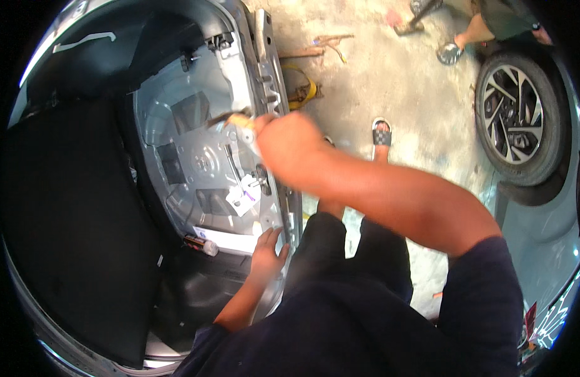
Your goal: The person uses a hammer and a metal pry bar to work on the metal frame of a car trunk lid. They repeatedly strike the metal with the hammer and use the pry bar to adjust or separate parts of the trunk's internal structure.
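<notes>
My right hand (290, 143) is closed around a yellow-handled tool (241, 120) with a dark, blurred end; its exact kind cannot be made out. It is raised over the rear edge of a grey car's open trunk well (205, 135). My left hand (268, 254) lies on the trunk's rear sill (279, 217), fingers spread, holding nothing. Between the hands, inside the well, are a slim metal bar (233, 164) and a white paper (242, 197) with a purple mark. Close to the sill sits a black knob-like part (262, 173).
A black panel (70, 232) fills the trunk's left side. A small can or bottle (203, 245) lies beside a white strip (226, 239). On the concrete are a yellow strap (311, 91) and a wooden stick (302, 53). Another car's wheel (516, 116) and a person's foot (450, 53) are at right.
</notes>
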`<state>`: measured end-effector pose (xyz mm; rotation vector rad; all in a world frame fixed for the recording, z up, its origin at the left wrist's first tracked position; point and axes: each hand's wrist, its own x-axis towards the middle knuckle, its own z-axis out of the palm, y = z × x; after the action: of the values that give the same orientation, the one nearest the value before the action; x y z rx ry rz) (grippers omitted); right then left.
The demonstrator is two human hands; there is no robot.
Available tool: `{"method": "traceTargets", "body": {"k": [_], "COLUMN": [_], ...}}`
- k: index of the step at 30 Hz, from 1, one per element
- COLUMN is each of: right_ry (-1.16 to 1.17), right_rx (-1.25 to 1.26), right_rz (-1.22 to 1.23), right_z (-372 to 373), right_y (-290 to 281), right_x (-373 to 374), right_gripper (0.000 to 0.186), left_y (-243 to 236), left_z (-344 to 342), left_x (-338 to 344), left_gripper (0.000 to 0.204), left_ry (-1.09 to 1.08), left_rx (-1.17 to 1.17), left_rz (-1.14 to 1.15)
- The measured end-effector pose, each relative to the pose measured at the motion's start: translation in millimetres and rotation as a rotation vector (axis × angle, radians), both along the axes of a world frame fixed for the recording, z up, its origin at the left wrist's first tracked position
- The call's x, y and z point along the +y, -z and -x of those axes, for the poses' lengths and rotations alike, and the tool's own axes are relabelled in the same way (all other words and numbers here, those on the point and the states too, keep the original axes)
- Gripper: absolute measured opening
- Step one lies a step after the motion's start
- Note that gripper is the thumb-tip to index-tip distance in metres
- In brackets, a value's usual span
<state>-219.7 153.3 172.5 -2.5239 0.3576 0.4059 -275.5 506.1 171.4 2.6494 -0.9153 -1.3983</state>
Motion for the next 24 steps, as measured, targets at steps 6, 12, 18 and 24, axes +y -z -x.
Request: {"method": "traceTargets", "body": {"k": [6,12,18,24], "right_ry": [-0.112,-0.12,-0.118,-0.185], "right_rx": [-0.448,-0.125,0.115,-0.09], "right_rz": [-0.023,0.068,0.051,0.174], "right_z": [16,-5,-12,-23], "right_y": [-37,-34,-15,-31], "right_x": [1,-20,-57,-62], "right_gripper": [0.04,0.032,0.021,0.022], "left_y": [38,129,148,124], "left_z": [-45,-125,-138,-138], "left_x": [-60,-138,-192,-207], "left_gripper": [0.071,0.077,0.08,0.075], "left_ry": [-0.238,-0.842,-1.1,-1.196], "left_rx": [-0.291,-0.483,-0.287,-0.331], "left_rz": [0.391,0.388,0.197,0.076]}}
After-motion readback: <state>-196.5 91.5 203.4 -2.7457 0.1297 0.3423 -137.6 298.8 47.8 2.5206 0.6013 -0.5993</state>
